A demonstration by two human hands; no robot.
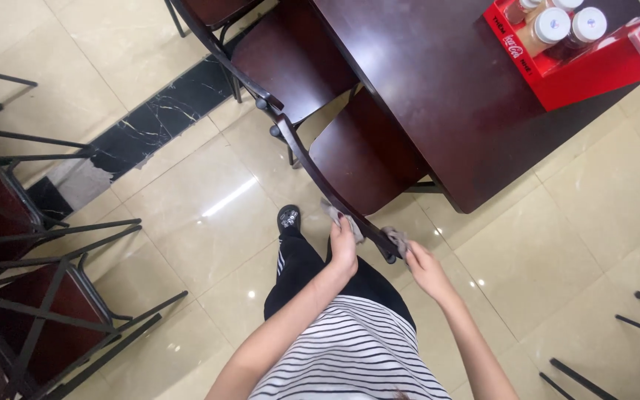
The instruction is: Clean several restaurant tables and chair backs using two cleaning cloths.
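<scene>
A dark wooden chair [364, 152] stands tucked against a dark brown table [438, 81]. My left hand [344, 241] grips the top rail of the chair's backrest [312, 167] with a grey cloth [332, 212] bunched under the fingers. My right hand [424, 265] holds another bunch of the grey cloth [396, 238] at the near end of the same rail. Both hands sit close together on the rail's near corner.
A red condiment caddy [587, 70] with white-capped jars stands on the table's far right. A second dark chair [290, 55] sits beside the first. Metal-framed chairs [31, 296] crowd the left, more legs at the right edge. My black shoe [288, 220] rests on glossy tiles.
</scene>
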